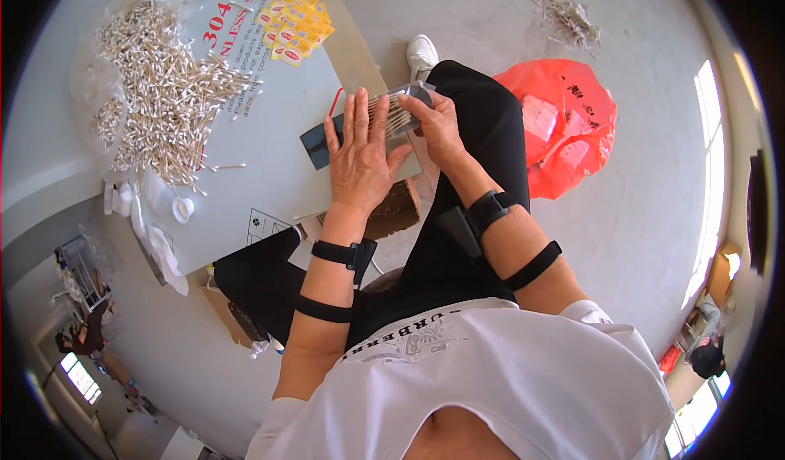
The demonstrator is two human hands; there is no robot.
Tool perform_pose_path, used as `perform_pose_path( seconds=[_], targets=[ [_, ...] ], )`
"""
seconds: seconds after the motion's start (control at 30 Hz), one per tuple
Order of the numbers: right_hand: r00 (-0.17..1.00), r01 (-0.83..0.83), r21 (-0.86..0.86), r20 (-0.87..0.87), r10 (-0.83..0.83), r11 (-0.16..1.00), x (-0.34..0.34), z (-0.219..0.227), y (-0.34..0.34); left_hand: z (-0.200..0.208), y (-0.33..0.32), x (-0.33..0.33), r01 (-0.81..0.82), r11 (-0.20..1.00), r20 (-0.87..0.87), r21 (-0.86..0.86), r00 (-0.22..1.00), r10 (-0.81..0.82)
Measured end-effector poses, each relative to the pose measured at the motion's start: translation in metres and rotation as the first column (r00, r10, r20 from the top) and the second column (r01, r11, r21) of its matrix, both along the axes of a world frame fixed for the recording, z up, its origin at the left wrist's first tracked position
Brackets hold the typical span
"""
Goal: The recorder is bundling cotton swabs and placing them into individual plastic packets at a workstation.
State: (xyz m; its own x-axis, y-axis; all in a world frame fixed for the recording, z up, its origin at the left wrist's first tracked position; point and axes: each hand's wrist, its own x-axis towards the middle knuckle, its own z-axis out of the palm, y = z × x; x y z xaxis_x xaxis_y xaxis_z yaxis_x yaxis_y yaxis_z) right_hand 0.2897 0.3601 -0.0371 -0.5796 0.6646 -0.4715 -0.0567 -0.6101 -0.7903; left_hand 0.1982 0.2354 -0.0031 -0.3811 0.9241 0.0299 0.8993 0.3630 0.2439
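My right hand (440, 130) grips the end of a clear plastic bag of cotton swabs (398, 119), thumb on top. My left hand (360, 153) lies flat across the bag's other end, fingers stretched out and pointing away from me. From under the left fingers a dark, flat, glossy piece (314, 146) sticks out to the left; the hand hides how it meets the bag. Just beyond the left fingertips shows a thin red strip (336, 101). A big heap of loose cotton swabs (168, 92) covers the left part of the table (270, 178).
Yellow printed packets (296, 28) lie near the table's far edge. White rolls (183, 208) and crumpled plastic (163, 251) rest at its near left corner. A red plastic bag (560, 125) sits on the floor right of my leg, with a scattered pile (566, 18) beyond. An open cardboard box (396, 210) is below the table edge.
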Motion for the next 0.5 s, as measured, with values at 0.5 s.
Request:
perform_pose_path(
  seconds=[0.5],
  targets=[
    [1.000, 0.029, -0.028, 0.009, -0.028, 0.999, 0.004, -0.006, -0.001, -0.003, 0.000, 0.009, -0.024, 0.999, 0.055, 0.048, 0.998, 0.022]
  ],
)
